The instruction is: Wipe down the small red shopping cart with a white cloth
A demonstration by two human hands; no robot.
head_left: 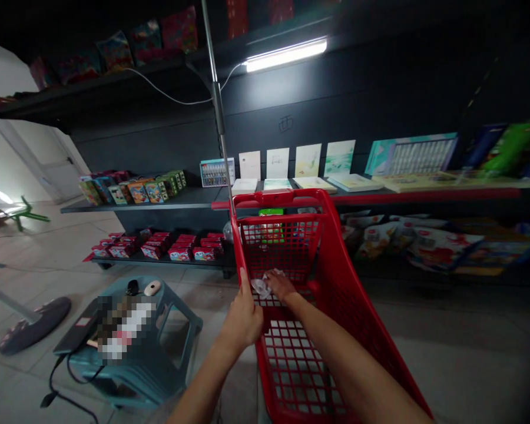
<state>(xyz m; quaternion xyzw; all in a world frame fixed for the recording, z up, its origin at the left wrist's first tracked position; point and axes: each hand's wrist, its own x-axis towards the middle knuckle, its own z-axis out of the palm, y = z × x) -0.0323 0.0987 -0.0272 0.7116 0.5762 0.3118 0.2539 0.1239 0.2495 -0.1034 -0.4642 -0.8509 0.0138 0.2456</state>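
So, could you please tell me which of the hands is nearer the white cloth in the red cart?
Right. The right hand holds the white cloth inside the red cart; the left hand grips the cart's rim beside it.

The cart (pixel 335 282) is standing in the centre foreground before the shelves (pixel 181 200). The left hand (pixel 242 321) is gripping its left rim, and the right hand (pixel 280 285) is reaching inside the basket, clasping a cloth (pixel 260 287) against the grating. To the cart's left, a stool (pixel 159 353) is sitting on the floor (pixel 446 353), carrying a laptop (pixel 77 333) with a mouse (pixel 152 287) behind it. Behind the cart, a pole (pixel 218 118) is rising against the shelves, boxes (pixel 181 253) are lining the lowest shelf to the left, and pads (pixel 313 184) are lying on the shelf right of the pole, beneath a lamp (pixel 287 54).
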